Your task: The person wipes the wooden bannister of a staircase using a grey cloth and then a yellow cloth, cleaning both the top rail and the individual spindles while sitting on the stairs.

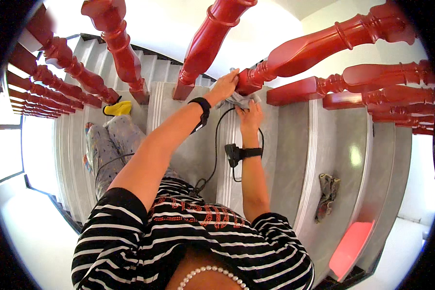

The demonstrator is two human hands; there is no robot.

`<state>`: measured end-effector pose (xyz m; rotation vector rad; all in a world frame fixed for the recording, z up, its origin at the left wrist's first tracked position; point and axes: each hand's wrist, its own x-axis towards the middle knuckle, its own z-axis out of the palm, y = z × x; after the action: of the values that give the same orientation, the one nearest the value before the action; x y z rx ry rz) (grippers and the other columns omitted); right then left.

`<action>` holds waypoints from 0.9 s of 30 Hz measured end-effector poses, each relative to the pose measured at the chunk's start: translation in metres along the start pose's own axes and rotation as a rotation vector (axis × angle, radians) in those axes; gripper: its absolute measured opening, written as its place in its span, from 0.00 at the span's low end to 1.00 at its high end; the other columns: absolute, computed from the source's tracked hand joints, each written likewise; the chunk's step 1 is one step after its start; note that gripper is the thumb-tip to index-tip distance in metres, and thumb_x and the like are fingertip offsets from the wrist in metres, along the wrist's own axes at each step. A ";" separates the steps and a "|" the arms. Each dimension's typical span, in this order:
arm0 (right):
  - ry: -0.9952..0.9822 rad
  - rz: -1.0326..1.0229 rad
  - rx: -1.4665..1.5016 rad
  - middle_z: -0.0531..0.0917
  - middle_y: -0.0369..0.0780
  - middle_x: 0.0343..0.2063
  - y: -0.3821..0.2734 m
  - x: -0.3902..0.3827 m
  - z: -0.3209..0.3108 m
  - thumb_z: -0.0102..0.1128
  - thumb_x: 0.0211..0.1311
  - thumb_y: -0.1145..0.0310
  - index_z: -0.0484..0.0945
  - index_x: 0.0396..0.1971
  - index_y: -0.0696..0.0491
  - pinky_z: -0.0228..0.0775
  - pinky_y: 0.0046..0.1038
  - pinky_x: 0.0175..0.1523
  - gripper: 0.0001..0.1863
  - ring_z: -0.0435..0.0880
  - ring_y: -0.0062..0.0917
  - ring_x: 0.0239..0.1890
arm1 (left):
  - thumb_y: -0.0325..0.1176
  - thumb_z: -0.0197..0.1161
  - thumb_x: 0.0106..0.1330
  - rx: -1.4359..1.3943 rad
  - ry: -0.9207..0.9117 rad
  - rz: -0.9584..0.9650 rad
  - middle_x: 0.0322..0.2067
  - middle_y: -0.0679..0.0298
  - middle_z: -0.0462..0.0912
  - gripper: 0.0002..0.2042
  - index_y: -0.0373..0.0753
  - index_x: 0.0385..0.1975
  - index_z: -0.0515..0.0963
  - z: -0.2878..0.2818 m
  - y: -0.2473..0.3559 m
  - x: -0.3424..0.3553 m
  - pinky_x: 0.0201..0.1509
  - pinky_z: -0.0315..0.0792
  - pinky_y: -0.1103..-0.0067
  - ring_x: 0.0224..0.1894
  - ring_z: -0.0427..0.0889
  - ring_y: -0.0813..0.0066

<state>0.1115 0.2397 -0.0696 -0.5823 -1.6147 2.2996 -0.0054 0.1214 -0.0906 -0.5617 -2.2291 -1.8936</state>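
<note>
A grey cloth (240, 100) is wrapped about the square foot of a red turned baluster (249, 81) on the stair. My left hand (224, 88) grips the cloth at the near left side of that foot, fingers bent against the wood. Just below and to the right, my right hand (250, 116) pinches the lower part of the same cloth close to the step. Part of the cloth is hidden behind my fingers. Both wrists wear black straps, and a black cable (216, 145) hangs in a loop between them.
More red balusters (121, 53) line the stair on both sides. A dark, crumpled rag (327, 197) lies on a grey step to the right, with a pink basin (351, 249) nearer me. A yellow item (118, 108) rests left, by my bent legs (112, 145). Lower steps (152, 70) show beyond the balusters.
</note>
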 end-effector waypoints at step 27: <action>-0.227 -0.280 -0.241 0.78 0.42 0.44 -0.159 -0.034 -0.017 0.61 0.57 0.62 0.67 0.54 0.60 0.66 0.25 0.54 0.27 0.77 0.27 0.47 | 0.41 0.51 0.66 -1.437 -0.829 -0.806 0.46 0.59 0.76 0.17 0.37 0.49 0.70 -0.072 0.199 0.007 0.57 0.66 0.68 0.49 0.75 0.68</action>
<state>0.1484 0.2931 0.0805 -0.1306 -1.9546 2.0410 0.0561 0.0775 0.1073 -0.6829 -0.7885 -4.1912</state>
